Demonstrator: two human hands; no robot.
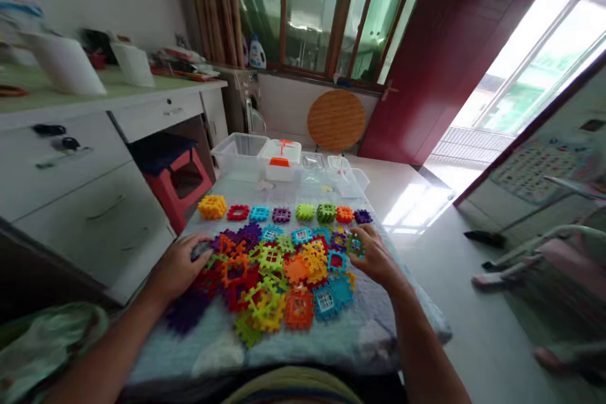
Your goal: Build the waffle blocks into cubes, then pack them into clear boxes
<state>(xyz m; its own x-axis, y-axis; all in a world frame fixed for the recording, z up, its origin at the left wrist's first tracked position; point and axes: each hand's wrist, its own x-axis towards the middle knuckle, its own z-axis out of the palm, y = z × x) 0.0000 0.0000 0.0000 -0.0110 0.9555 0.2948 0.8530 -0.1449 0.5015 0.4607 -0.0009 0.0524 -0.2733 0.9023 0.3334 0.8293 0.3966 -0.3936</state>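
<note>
My right hand (374, 257) is at the right side of a heap of square plastic interlocking building pieces (269, 259). Its thumb and fingers pinch a dark green window-like interlocking piece (355, 245). At the heap's left edge is my left hand (182, 265), thumb and fingers curved apart with no piece visible in them. Purple pieces (189, 310) lie below it, blurred. The heap mixes orange, yellow, lime, blue, red and purple squares. Behind it runs a row of small stacks, including a yellow stack (212, 207), a dark green stack (326, 212) and a purple stack (363, 216).
Clear plastic bins (241, 154) and a lidded box with an orange clasp (279, 162) stand at the table's far end. A red stool (182, 186) is left of the cloth-covered table (222, 350), beside white drawers (95, 208). A round wooden board (336, 118) leans by the wall.
</note>
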